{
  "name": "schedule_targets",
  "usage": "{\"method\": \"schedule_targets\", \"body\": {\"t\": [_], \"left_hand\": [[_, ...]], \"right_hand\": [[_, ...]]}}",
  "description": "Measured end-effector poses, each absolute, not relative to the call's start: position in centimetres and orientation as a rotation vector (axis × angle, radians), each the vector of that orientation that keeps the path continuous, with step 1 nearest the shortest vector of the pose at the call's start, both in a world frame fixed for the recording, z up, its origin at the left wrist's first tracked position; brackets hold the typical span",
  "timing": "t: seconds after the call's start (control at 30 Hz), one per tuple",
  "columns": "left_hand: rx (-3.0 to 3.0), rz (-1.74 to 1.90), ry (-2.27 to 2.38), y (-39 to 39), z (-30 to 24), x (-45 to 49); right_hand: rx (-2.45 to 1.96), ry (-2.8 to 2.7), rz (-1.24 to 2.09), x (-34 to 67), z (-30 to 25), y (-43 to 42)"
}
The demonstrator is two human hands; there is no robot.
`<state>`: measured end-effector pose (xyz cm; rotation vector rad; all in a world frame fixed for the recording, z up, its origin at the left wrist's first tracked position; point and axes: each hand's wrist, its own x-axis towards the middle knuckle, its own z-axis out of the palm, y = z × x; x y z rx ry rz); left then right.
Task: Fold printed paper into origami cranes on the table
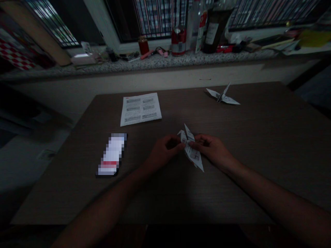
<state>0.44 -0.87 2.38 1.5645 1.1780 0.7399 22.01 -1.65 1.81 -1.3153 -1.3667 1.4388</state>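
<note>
Between my two hands is a folded paper crane (194, 155) made from printed white paper, its pointed ends showing above and below my fingers. My left hand (165, 148) pinches it from the left, thumb and fingertips at the middle folds. From the right, my right hand (213, 148) pinches the same piece, with the thumb on its upper face. A second paper crane (224, 97), with spread wings, stands farther back on the right of the table. Part of the held crane is hidden behind my fingers.
The brown table (240, 134) meets a low wall. On its left lie a phone (111, 155) with a blurred screen and a printed sheet (141, 109). Behind, a granite sill (160, 63) carries a red can (178, 41), a dark bag (216, 31), a reddish jar (143, 45) and small clutter.
</note>
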Motion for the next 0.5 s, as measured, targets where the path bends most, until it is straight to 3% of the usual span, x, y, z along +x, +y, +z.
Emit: {"method": "schedule_targets", "body": {"t": [0.5], "left_hand": [[1.603,0.701,1.157,-1.11,2.28,0.6]], "right_hand": [[-1.271,-1.344,1.508,21.79,1.4,-1.79]]}}
